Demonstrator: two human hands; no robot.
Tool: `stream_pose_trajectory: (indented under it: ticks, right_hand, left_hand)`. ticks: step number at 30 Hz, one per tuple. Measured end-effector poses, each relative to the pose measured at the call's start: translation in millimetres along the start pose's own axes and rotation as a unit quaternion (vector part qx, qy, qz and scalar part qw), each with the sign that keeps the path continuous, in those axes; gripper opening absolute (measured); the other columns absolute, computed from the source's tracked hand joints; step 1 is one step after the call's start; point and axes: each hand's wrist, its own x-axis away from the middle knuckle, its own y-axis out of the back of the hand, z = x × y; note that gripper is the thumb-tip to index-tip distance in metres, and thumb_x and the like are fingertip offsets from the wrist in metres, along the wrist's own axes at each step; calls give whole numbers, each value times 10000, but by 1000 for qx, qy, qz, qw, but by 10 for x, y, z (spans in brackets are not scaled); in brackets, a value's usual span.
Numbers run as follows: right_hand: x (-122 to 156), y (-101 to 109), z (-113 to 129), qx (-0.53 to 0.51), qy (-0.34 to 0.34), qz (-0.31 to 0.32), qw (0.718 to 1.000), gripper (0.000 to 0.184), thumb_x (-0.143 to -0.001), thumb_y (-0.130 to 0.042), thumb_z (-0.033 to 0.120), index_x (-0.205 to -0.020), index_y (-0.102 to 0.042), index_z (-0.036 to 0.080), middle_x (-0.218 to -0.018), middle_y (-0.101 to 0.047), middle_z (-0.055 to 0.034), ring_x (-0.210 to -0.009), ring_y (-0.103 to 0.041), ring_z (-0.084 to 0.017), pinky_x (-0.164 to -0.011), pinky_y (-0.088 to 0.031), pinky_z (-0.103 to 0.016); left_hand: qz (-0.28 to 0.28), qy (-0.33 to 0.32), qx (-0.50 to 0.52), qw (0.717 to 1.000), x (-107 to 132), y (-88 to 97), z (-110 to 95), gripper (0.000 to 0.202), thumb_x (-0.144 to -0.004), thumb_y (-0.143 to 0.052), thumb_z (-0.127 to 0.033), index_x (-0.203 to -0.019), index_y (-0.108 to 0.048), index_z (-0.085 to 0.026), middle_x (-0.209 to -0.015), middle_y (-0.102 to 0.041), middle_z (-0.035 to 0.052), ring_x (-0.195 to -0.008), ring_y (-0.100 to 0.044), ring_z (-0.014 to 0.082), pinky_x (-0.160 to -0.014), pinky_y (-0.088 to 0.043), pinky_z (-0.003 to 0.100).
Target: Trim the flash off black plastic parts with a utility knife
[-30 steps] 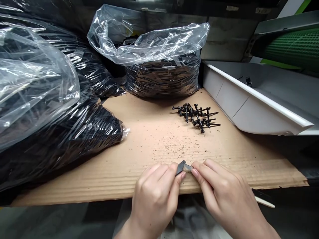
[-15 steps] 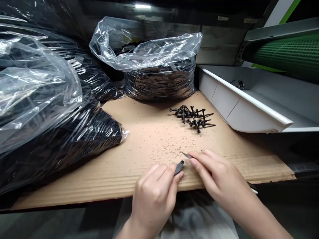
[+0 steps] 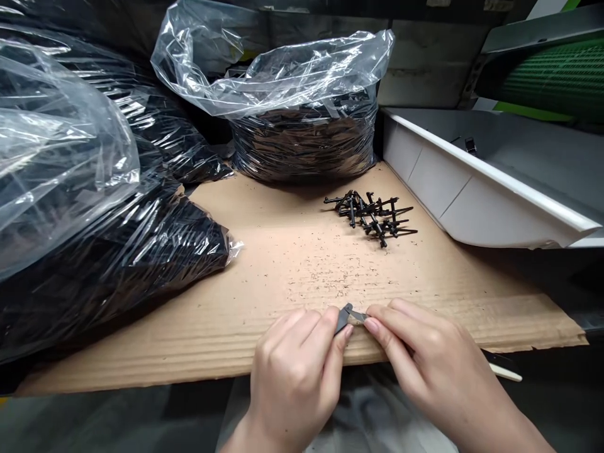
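Near the front edge of the cardboard, my left hand (image 3: 297, 365) is closed around a small dark grey flat part (image 3: 343, 318), whose end sticks out past the thumb and forefinger. My right hand (image 3: 419, 352) pinches a thin pointed blade (image 3: 357, 315) between thumb and fingertips. The blade's tip meets the end of the dark part. Whatever handle the blade may have is hidden in my right hand. Beyond the hands, small dark shavings (image 3: 330, 270) lie scattered over the cardboard (image 3: 264, 220). A loose heap of thin black plastic pieces (image 3: 372, 217) rests farther back.
A clear plastic bag (image 3: 302, 145) full of dark parts stands at the back. More bagged black parts (image 3: 117, 251) fill the left side. On the right a grey-white tray (image 3: 438, 182) with a raised rim borders the cardboard, below a green roller (image 3: 557, 78).
The blade, held apart from the dark part before, now touches its end. My right hand has come slightly lower. The camera view has tilted down a little.
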Motion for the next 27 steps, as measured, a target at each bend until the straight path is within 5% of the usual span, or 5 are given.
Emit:
stream_pose_trajectory:
  ticks: [17,27]
  right_hand:
    - [-55,-20,191,53,-34,-61,996,262,-851,-414,223,-625,-546,214,-554,-516,22,-499,-503,-142,-488,-255,-251]
    - [-167,26,175,113,-75,-41,990,239,-843,-453,218,-678,-624,192,-638,-620,-22,-584,-590,-178,-485,-271,-255]
  left_hand:
    - [5,-15,-21,1000,12,6,22,166,-838,-467,-154,-851,-617,-83,-618,-619,51,-550,-558,171,-531,-461,292]
    - [16,-20,-36,999,2,9,23,203,-846,-447,-172,-810,-629,-92,-612,-626,54,-552,-567,176,-534,-467,296]
